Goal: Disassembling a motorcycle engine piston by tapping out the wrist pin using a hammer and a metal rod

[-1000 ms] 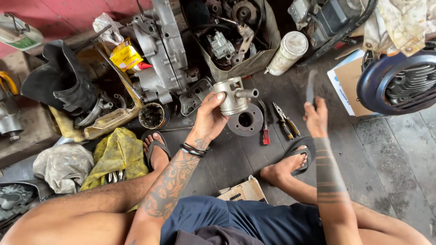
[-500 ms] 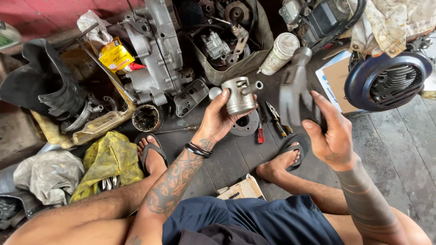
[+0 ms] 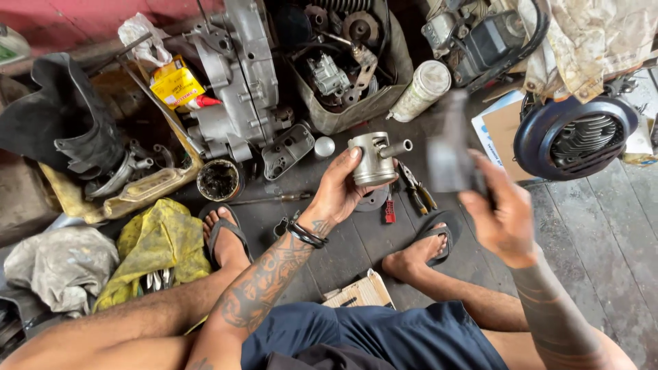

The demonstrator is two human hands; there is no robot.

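Piston [image 3: 373,159] clear; right hand's [image 3: 504,219] tool [image 3: 449,147] blurred

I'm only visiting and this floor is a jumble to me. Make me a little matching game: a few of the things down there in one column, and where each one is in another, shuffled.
Things:
1. metal piston
2. yellow cloth
3. red-handled tool
4. round dark fan cover

Places:
A. on the floor between the two sandalled feet
B. far right, on the floor planks
C. held up in the left hand
D. beside the foot in the left sandal

Pairs: 1-C, 2-D, 3-A, 4-B
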